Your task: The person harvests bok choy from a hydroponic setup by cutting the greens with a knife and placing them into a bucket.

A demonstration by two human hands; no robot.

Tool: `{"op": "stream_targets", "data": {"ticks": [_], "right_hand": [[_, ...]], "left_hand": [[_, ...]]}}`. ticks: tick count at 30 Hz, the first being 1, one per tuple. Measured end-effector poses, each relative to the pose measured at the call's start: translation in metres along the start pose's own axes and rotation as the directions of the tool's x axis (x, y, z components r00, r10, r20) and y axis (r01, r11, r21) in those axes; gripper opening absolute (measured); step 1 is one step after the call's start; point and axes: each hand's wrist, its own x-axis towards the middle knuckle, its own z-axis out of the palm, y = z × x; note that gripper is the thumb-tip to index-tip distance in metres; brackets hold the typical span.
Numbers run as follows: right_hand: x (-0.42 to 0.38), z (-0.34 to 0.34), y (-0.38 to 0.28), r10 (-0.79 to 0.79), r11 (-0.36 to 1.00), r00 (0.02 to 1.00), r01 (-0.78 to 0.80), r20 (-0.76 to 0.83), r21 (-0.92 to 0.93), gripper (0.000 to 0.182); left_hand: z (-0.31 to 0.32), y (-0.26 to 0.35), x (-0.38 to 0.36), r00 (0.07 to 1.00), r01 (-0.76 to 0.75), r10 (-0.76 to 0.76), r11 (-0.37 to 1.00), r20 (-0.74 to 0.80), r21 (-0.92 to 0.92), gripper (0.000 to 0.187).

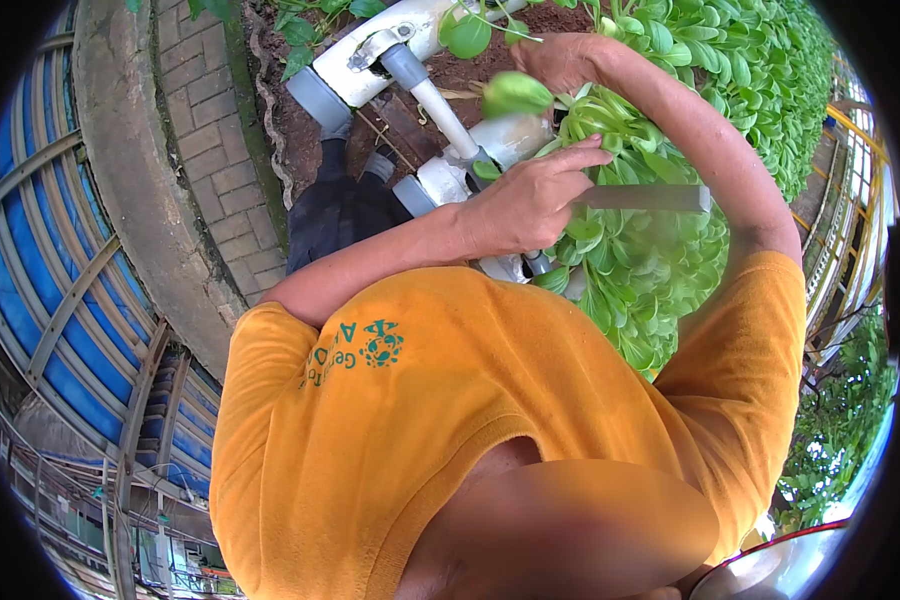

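My left hand (530,198) is wrapped round a knife, its index finger stretched out over pale green leaves. The knife's wide grey blade (650,198) points right, above a dense row of leafy greens (620,270). Farther off, my right hand (560,62) reaches down beside the greens with its fingers curled; what they hold, if anything, is hidden. Just below those fingers is a motion-smeared green leaf (517,93). Cut-looking pale stalks and leaves (610,118) bunch between my two hands.
White pipes with grey end caps (318,97) run beside the greens, joined by a thinner pipe (445,118). Brown soil (480,75) lies under them. To the left are a brick path (215,150), a concrete kerb (130,150) and a blue slatted structure (80,350).
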Motion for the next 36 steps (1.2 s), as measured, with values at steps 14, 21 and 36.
{"op": "stream_targets", "data": {"ticks": [14, 21, 36], "right_hand": [[0.072, 0.005, 0.111, -0.255, 0.655, 0.963, 0.237, 0.085, -0.717, 0.025], [0.095, 0.022, 0.068, -0.442, 0.851, 0.894, 0.445, 0.078, -0.28, 0.022], [0.047, 0.015, 0.01, -0.056, 0.878, 0.998, 0.06, -0.023, 0.476, 0.021]], "left_hand": [[0.003, 0.002, 0.002, 1.0, 0.002, -0.002, 1.0, -0.003, 0.01, 0.011], [0.007, -0.004, -0.003, 0.999, -0.026, 0.027, 0.999, -0.039, 0.036, 0.012], [-0.001, -0.004, -0.005, 0.998, -0.019, 0.017, 0.999, -0.053, -0.03, 0.021]]}}
